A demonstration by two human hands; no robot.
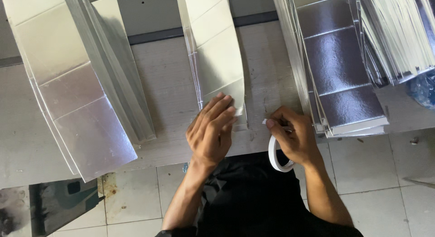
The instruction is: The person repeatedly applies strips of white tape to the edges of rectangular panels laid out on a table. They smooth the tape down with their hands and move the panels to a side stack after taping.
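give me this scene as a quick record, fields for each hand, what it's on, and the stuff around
left hand: flat, pressing the near end of a folded silver sheet
right hand: holds a white tape roll, pinching its loose end
surface: pale worktable
left side: fanned stack of silver sheets
right side: silver sheet pile, more sheets behind
below: tiled floor

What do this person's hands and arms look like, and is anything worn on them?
Both are bare: the left hand and right hand wear no gloves, and no rings or watch show. The forearms are uncovered down to the bottom edge of the picture, with no sleeves in view. Below them, dark black clothing covers the person's body.
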